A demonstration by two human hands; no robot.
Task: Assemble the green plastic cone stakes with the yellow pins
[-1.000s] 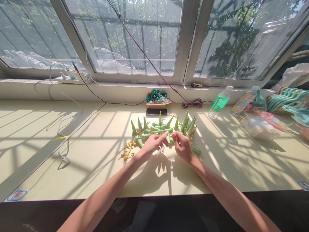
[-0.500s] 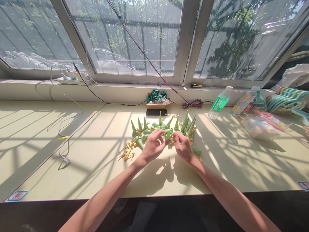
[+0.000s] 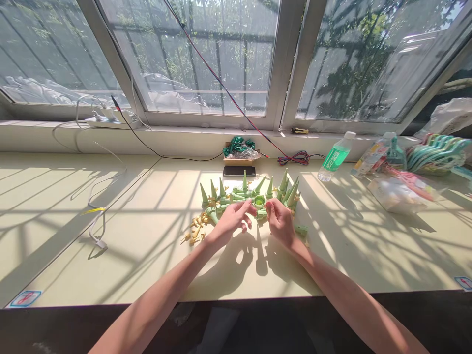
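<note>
A green cone-shaped plastic piece [image 3: 259,200] is held above the table between my hands, its round hollow end turned up. My right hand [image 3: 280,221] is closed, thumb and fingertips pinched at the piece's right rim. Close by the left rim is my left hand [image 3: 236,217], with its fingers loosely apart; whether a fingertip still touches the rim I cannot tell. Behind the hands stand several green cones [image 3: 245,182], with more green parts lying among them. Small yellow pegs [image 3: 197,228] lie in a loose pile left of my left hand.
A black phone [image 3: 239,171] lies behind the cones, before a small box [image 3: 241,160] holding green material. To the right are a green-labelled bottle [image 3: 336,157], a plastic bag [image 3: 400,194] and pastel hangers [image 3: 438,152]. A white cable [image 3: 98,231] trails on the left.
My left hand has loosened its fingers and drawn slightly left and down from the green piece. The piece has tilted, showing more of its inside. My right hand has barely moved.
</note>
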